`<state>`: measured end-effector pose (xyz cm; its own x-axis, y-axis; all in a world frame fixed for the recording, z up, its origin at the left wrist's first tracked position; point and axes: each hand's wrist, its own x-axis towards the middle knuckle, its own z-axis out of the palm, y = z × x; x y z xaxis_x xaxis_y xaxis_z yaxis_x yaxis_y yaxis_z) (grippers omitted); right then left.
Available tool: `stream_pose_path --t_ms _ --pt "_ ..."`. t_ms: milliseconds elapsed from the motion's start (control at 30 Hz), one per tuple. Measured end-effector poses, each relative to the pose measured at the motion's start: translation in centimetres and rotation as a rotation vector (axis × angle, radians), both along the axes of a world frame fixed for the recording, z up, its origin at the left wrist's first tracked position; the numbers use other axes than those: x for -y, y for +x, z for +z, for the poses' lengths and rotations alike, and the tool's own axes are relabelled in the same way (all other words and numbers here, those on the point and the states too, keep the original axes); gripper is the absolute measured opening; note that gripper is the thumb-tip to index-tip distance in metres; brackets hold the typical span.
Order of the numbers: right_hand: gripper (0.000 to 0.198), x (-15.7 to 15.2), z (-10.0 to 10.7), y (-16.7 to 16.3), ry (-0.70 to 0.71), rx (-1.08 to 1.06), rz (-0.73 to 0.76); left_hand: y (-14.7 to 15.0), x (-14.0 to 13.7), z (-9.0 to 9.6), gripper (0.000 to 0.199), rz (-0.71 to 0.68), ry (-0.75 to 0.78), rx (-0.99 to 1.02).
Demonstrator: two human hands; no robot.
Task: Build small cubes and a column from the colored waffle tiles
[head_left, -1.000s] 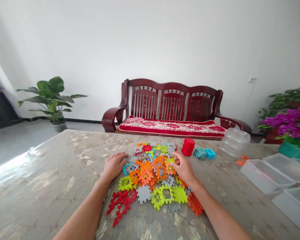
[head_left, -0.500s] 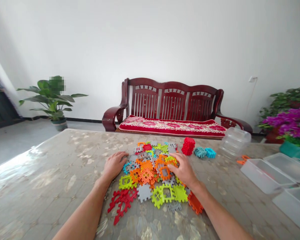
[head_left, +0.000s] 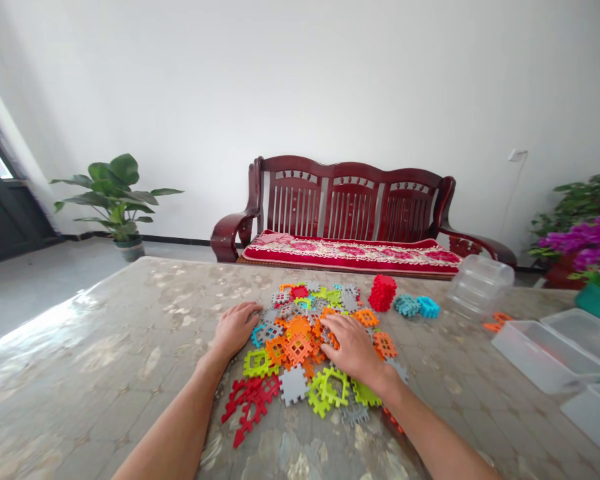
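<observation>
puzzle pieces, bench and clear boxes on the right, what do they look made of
Puzzle pieces: probably moulded plastic, fairly smooth, judging by solid colours and crisp teeth.
Bench: likely wood, dark red, glossy, with highlights on its curved armrest.
Boxes: apparently plastic, slightly cloudy, see-through; exact type can't be told.

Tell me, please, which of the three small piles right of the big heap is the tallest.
The red pile, leftmost of the three and nearest the big heap; it rises clearly above the teal pile and blue pile.
</observation>
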<state>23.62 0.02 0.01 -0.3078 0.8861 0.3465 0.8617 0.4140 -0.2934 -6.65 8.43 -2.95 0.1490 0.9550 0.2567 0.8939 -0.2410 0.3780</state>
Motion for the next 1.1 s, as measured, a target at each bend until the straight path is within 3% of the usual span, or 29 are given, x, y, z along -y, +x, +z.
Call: stream_pose_path --t_ms 133,233,333,500,567,633,700,800,867,1100 --pt "0.044 -0.4 -0.7 0.1 0.057 -0.036 -0.041 -0.5 -0.3 0.0 0.035 -0.032 -0.04 0.135" --pt "0.05 -0.4 -1.0 0.4 0.059 -0.044 -0.041 -1.1 -0.5 0.1 0.036 -0.157 -0.099 0.253" --pt "0.051 -0.4 -1.2 0.6 0.065 -0.055 -0.017 -1.8 -0.4 0.4 0.037 -0.283 -0.143 0.239" --pt "0.035 -0.3 -1.4 0.9 0.104 -0.136 -0.042 -2.7 -0.5 0.8 0.05 -0.338 -0.201 0.245" --pt "0.031 -0.2 -1.4 1.0 0.12 -0.159 -0.04 -2.9 -0.7 0.5 0.046 -0.335 -0.197 0.294" --pt "0.03 -0.1 -1.3 1.1 0.132 -0.174 -0.039 -3.0 -1.0 0.1 0.033 -0.234 -0.132 0.373" --pt "0.029 0.0 -1.1 1.1 0.13 -0.179 -0.038 -3.2 -1.1 -0.2 0.025 -0.038 -0.035 0.44" --pt "0.028 -0.1 -0.3 0.7 0.108 -0.16 -0.004 -3.4 -0.9 -0.1 0.033 0.275 0.089 0.466" --pt "0.027 -0.4 0.6 -0.2 0.09 -0.123 0.067 -3.5 -0.6 0.3 0.039 0.39 0.132 0.467" --pt "0.025 -3.3 3.7 -8.0 0.04 0.066 0.396 -3.0 -0.6 1.4 0.041 0.416 -0.071 0.295"
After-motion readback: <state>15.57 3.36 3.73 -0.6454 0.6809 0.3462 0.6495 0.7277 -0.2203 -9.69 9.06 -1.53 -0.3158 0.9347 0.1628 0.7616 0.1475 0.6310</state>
